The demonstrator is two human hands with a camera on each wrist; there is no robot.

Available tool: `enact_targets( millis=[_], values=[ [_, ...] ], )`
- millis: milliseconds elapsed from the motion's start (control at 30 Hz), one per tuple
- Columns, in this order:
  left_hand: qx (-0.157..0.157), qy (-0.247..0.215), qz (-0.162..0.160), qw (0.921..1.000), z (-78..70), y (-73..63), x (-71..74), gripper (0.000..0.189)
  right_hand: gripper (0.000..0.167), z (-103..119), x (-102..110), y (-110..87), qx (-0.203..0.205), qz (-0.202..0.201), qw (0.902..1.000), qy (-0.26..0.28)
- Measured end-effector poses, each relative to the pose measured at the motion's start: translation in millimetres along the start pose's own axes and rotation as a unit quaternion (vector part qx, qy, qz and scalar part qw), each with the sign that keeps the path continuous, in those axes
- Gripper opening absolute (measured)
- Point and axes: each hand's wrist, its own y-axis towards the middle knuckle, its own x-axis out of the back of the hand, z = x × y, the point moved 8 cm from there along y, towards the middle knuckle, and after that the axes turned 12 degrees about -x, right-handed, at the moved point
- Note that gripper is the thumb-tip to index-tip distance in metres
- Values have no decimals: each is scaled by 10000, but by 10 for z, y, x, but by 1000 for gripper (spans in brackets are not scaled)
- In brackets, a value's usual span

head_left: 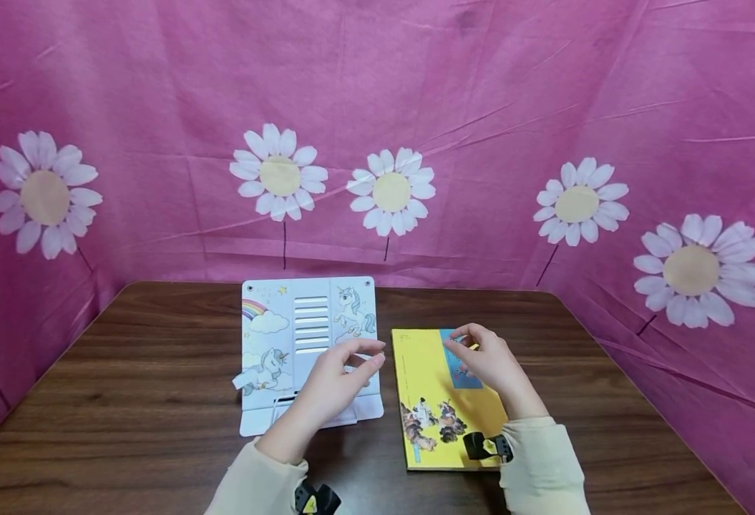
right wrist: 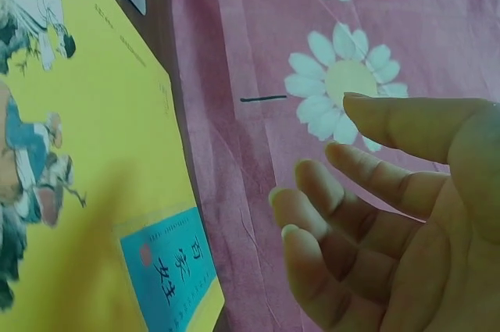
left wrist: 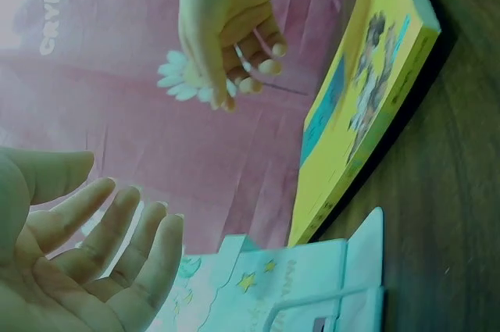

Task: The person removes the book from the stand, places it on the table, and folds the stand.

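A white book stand [head_left: 313, 322] printed with unicorns and a rainbow stands tilted on the table, left of centre. My left hand [head_left: 338, 379] hovers in front of its right half, fingers relaxed and holding nothing. Right of the stand lies a yellow book [head_left: 429, 379] with a blue title panel and painted figures on its cover. Over the book's far right part hangs my right hand [head_left: 489, 361], its fingers loosely bent around nothing. In the right wrist view the right hand's fingers [right wrist: 367, 183] are apart from the yellow cover.
The brown wooden table [head_left: 158, 357] carries both things. Behind and beside it hangs a pink cloth [head_left: 480, 86] printed with white daisies. A small white tab [head_left: 245, 379] sticks out at the stand's left edge. Each wrist wears a black strap.
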Motion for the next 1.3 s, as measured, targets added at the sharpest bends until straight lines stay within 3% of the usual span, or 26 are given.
enact_targets(
  millis=[267,733,1100,1300],
  values=[
    [204,-23,-317,9993,54,21,162,28,39,41,-60,-7,119,41,9999,-6],
    [342,382,-494,9975,85,28,359,28,32,63,-96,5,113,2,9999,-11],
    [283,802,-323,9959,110,29,374,26,29,51,-132,17,124,70,9998,-167],
    [337,798,-207,9960,127,24,344,26,29,43,-161,40,167,95,9994,-303]
  ],
)
